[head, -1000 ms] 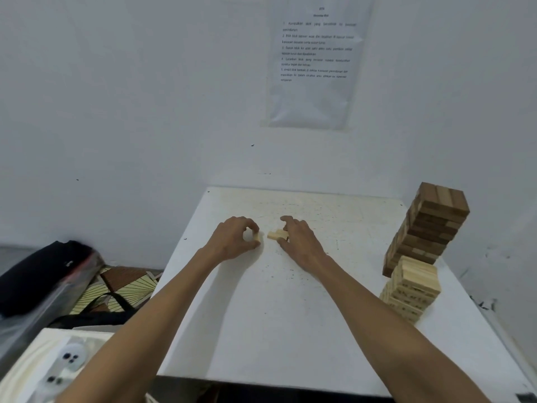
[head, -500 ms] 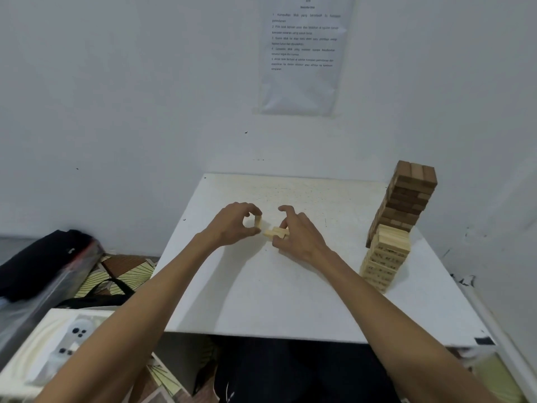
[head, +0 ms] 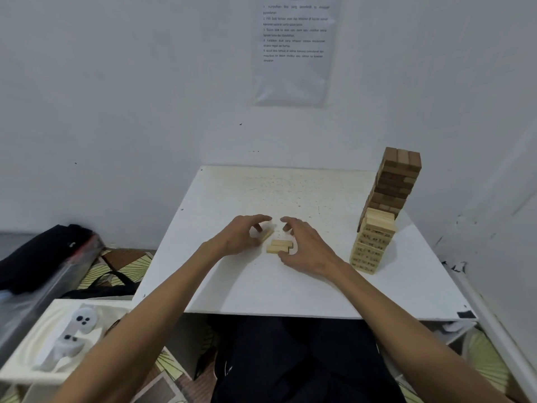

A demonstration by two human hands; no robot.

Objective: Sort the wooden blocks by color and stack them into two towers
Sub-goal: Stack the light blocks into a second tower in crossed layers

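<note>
1. Your right hand (head: 305, 245) arches over two pale blocks (head: 279, 247), fingers spread and gripping nothing. The blocks lie flat mid-surface, side by side, long axes left-right.
2. Your left hand (head: 239, 235) curls over a third pale block (head: 266, 235), which lies diagonally; I cannot tell whether the fingers grip it.
3. At the right edge stands the pale tower (head: 373, 242), with the dark tower (head: 396, 181) behind it. The surface (head: 290, 193) runs on to the wall.

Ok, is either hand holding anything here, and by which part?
The left hand appears to pinch a light block by one end, though its fingers hide the contact. The right hand holds nothing, curved over a pair of blocks.
</note>
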